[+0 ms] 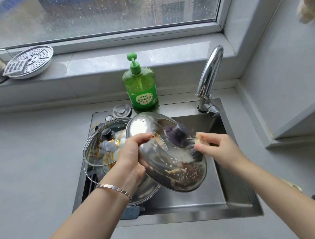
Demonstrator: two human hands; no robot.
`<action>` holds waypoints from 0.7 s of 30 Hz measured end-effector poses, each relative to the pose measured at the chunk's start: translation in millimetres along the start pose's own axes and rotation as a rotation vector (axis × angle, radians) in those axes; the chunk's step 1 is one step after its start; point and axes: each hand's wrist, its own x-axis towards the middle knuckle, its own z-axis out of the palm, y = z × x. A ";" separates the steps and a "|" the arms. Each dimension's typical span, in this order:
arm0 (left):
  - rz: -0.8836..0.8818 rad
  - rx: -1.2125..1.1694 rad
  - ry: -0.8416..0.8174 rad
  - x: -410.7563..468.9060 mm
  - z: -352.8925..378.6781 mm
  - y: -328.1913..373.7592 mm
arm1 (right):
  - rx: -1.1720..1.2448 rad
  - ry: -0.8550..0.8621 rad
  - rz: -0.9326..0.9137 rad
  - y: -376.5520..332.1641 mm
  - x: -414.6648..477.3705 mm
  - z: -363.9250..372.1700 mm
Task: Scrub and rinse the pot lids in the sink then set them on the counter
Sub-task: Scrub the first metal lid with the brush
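Steel lid [175, 166] gripped by left hand [131, 156], right hand [218, 148] scrubbing

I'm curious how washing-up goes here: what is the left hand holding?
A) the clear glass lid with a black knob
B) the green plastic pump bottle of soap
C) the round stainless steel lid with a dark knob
C: the left hand grips the rim of the round stainless steel lid with a dark knob, tilted above the sink.

A single wide-angle head camera looks forward and steeply down, close above the sink [196, 212]; window [108, 10] at twelve o'clock.
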 end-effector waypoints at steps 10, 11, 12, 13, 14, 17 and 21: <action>-0.066 0.243 -0.078 14.4 -13.5 6.7 | 0.049 0.162 0.229 23.0 12.0 -16.9; -0.079 0.278 -0.092 16.1 -13.2 8.1 | 0.125 0.197 0.212 15.2 12.5 -20.2; -0.090 0.310 -0.101 17.5 -13.2 9.4 | 0.200 0.177 0.183 5.2 13.5 -20.7; -0.098 0.333 -0.108 19.2 -12.0 10.6 | 0.216 0.114 0.151 -5.2 13.9 -19.8; -0.106 0.349 -0.116 19.5 -9.6 12.2 | 0.188 0.027 0.125 -13.4 13.6 -16.5; -0.135 0.371 -0.195 20.2 0.4 19.2 | 0.064 -0.170 0.112 -28.9 5.4 -1.1; -0.161 0.309 -0.286 15.9 13.3 33.0 | 0.055 0.021 0.062 -26.2 6.3 8.4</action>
